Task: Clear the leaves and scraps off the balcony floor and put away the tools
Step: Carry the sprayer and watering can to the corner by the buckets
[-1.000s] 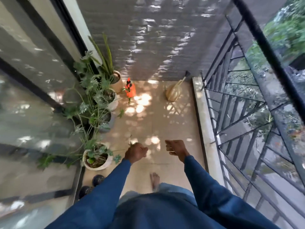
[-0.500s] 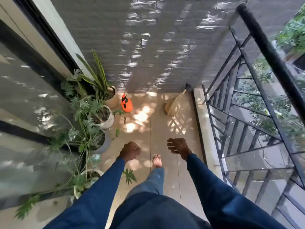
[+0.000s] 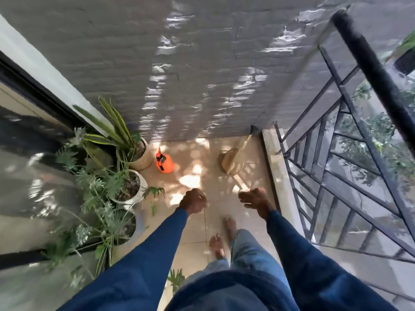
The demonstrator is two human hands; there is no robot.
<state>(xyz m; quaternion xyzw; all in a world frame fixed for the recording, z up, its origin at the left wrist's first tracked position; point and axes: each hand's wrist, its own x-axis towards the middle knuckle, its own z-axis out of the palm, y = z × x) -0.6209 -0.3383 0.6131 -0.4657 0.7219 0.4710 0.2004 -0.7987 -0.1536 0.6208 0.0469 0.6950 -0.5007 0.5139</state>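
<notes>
Left hand (image 3: 193,202) was clenched in a fist, nothing visible in it. Right hand (image 3: 254,198) was loose, fingers half spread, empty. Both hung over the tiled floor (image 3: 197,230). Broom (image 3: 233,161), pale bristle head with thin handle, leaned in the far right corner against the grey wall (image 3: 202,75); handle top blurred. Orange sprayer (image 3: 165,163) stood far left of it, beside potted plants (image 3: 125,176). A small leaf (image 3: 153,209) lay near the pots. Railing (image 3: 336,176) bounded the right; the middle strip lay open.
</notes>
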